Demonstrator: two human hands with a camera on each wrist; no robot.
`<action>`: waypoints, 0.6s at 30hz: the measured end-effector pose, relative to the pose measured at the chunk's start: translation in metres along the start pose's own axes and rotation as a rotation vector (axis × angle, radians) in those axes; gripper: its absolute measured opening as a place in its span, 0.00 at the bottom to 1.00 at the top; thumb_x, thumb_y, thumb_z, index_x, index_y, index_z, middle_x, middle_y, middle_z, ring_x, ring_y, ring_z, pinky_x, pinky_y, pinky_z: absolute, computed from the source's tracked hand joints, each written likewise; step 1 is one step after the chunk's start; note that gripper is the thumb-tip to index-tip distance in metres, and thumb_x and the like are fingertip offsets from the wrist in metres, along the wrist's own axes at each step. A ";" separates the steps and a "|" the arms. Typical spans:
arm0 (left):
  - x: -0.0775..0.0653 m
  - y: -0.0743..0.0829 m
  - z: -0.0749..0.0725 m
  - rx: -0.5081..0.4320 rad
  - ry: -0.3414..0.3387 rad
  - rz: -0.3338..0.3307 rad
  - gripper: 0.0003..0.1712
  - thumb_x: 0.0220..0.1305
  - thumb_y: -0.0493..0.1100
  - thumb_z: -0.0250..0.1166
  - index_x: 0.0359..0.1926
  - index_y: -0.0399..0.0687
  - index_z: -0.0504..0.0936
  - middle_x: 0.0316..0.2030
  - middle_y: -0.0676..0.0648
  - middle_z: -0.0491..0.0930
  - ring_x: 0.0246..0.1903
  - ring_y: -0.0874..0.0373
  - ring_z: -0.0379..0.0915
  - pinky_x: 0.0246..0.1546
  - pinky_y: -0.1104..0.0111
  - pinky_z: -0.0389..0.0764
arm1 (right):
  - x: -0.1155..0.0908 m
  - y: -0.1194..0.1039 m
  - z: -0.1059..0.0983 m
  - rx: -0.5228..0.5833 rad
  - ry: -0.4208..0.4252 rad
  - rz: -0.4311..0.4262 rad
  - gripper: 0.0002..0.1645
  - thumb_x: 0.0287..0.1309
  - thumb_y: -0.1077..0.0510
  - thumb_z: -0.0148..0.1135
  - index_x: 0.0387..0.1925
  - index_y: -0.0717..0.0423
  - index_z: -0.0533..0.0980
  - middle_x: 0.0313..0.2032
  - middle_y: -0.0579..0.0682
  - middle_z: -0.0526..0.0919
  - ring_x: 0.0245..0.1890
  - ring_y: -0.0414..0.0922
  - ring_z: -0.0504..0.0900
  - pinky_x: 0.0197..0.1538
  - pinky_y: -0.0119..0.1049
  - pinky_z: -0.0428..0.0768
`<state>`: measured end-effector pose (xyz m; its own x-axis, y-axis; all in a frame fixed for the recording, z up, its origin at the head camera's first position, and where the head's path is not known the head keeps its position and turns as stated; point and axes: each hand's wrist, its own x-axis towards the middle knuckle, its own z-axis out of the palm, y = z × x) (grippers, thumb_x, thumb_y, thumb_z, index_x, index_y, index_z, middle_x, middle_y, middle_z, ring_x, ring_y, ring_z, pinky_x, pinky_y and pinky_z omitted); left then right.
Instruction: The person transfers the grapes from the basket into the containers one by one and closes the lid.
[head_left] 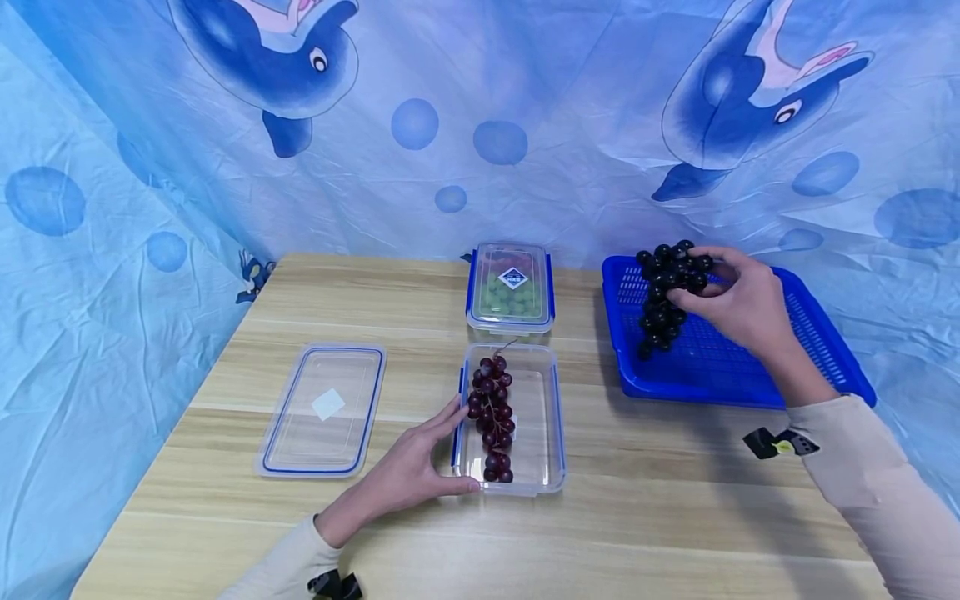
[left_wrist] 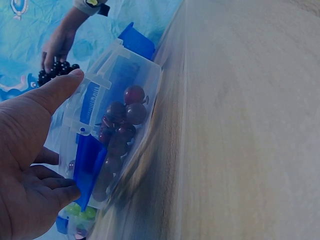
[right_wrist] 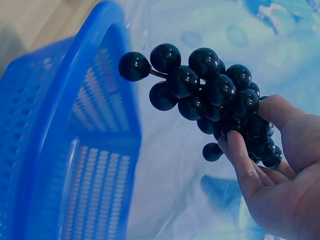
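My right hand [head_left: 738, 304] pinches a bunch of black grapes [head_left: 663, 287] above the left part of a blue plastic basket [head_left: 633, 385]. In the right wrist view, thumb and fingers press the bunch [right_wrist: 220, 90] from both sides. My left hand [head_left: 412, 467] touches a clear lidless food container [head_left: 538, 450] with spread fingers. Its thumb lies at the near rim and its fingertips are at the left wall, by a blue side latch [left_wrist: 90, 167]. Inside the container, a bunch of dark red grapes [head_left: 491, 408] lies along the left side.
A clear lid with a blue seal [head_left: 322, 417] lies on the table [head_left: 660, 517] to the left. Behind the container stands a closed container [head_left: 512, 287] with green and reddish grapes inside. A blue dolphin-print sheet [head_left: 562, 75] hangs behind the table.
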<state>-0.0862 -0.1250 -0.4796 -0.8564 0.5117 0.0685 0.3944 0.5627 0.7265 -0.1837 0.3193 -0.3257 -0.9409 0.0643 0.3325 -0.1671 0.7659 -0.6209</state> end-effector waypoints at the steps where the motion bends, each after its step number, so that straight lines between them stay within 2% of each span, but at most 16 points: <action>1: 0.000 0.000 0.000 0.000 0.000 0.001 0.62 0.47 0.61 0.81 0.76 0.40 0.62 0.79 0.42 0.50 0.74 0.39 0.55 0.73 0.47 0.61 | -0.002 -0.004 0.000 0.011 0.001 -0.007 0.36 0.51 0.47 0.80 0.61 0.50 0.78 0.53 0.65 0.85 0.27 0.16 0.77 0.27 0.15 0.75; 4: 0.000 0.001 0.000 -0.003 0.000 -0.001 0.62 0.47 0.61 0.81 0.76 0.41 0.62 0.79 0.42 0.50 0.74 0.39 0.55 0.74 0.47 0.61 | -0.007 -0.016 0.002 0.058 0.001 -0.021 0.35 0.51 0.50 0.81 0.60 0.50 0.79 0.51 0.58 0.87 0.28 0.19 0.80 0.29 0.15 0.78; 7: 0.000 0.000 0.000 -0.008 0.001 -0.001 0.62 0.47 0.61 0.81 0.76 0.41 0.62 0.79 0.41 0.50 0.74 0.39 0.55 0.74 0.47 0.61 | -0.012 -0.027 0.005 0.137 -0.013 -0.034 0.33 0.51 0.55 0.81 0.59 0.52 0.79 0.44 0.40 0.88 0.29 0.24 0.84 0.31 0.18 0.82; 10: 0.000 0.000 0.000 -0.011 0.002 0.000 0.62 0.47 0.61 0.81 0.76 0.41 0.62 0.79 0.41 0.51 0.74 0.39 0.55 0.73 0.47 0.61 | -0.017 -0.036 0.009 0.203 -0.038 -0.047 0.33 0.51 0.58 0.81 0.59 0.54 0.78 0.39 0.26 0.84 0.31 0.27 0.86 0.32 0.20 0.84; 12: 0.000 0.000 0.000 -0.013 0.002 -0.001 0.62 0.46 0.60 0.82 0.76 0.41 0.62 0.79 0.41 0.51 0.74 0.39 0.55 0.73 0.47 0.61 | -0.020 -0.041 0.013 0.242 -0.053 -0.063 0.34 0.50 0.61 0.81 0.59 0.55 0.78 0.37 0.26 0.84 0.31 0.28 0.86 0.31 0.21 0.84; 18: 0.000 0.000 0.000 -0.011 0.001 0.000 0.62 0.46 0.61 0.81 0.76 0.41 0.62 0.79 0.42 0.50 0.74 0.39 0.55 0.73 0.47 0.61 | -0.032 -0.055 0.030 0.370 -0.129 -0.116 0.35 0.50 0.67 0.79 0.61 0.62 0.76 0.38 0.35 0.87 0.32 0.34 0.88 0.33 0.26 0.87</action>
<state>-0.0861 -0.1249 -0.4799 -0.8567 0.5110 0.0697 0.3909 0.5553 0.7340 -0.1532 0.2561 -0.3241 -0.9349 -0.1072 0.3383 -0.3466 0.4799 -0.8059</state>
